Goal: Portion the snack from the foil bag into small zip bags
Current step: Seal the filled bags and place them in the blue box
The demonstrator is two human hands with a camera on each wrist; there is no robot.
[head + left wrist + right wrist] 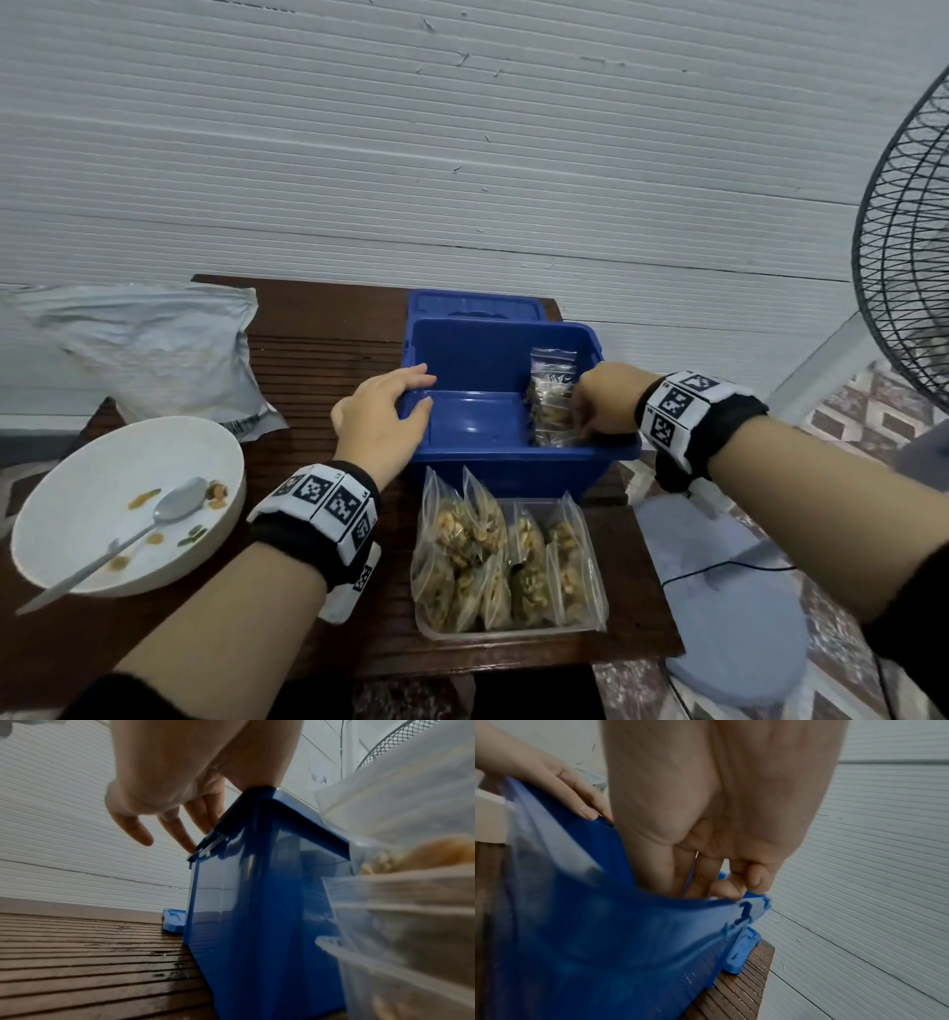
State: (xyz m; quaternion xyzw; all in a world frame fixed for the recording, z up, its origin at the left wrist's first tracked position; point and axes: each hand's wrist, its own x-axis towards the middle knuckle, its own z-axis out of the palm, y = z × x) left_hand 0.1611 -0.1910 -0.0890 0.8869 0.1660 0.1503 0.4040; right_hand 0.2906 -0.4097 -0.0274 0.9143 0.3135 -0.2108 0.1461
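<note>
White ribbed wall panels (462, 154) rise behind a dark brown slatted wooden table (318, 329). Near its middle stands an open deep-blue plastic storage box (513, 473), with its matching blue lid (475, 304) lying flat just behind it.

Inside the box, against the right wall, one small clear zip bag of brownish snack pieces (552, 398) stands upright, its sealed top rising about to the rim. The right hand (606, 398) reaches down into the box and pinches this bag near its lower half, fingers curled round it; the right wrist view shows only bent fingers (755, 876) dipping behind the blue wall, and the bag itself is hidden there.

The left hand (382, 416) rests on the box's left front corner with the thumb inside and relaxed, nearly straight fingers (177, 833) laid along the rim, holding nothing else.

Just in front of the box, a clear shallow plastic tray (513, 631) holds a cluster of filled small zip bags (506, 555), upright and crowded; their exact count is hard to make out.

At the table's far left lies the crumpled silvery-white foil bag (154, 344), its left part cut off by the frame edge. Nearer, a white round bowl (67, 514) holds a pale plastic spoon (149, 524) and a few leftover snack crumbs. A black wire fan guard (909, 246) is cut off at the right.
</note>
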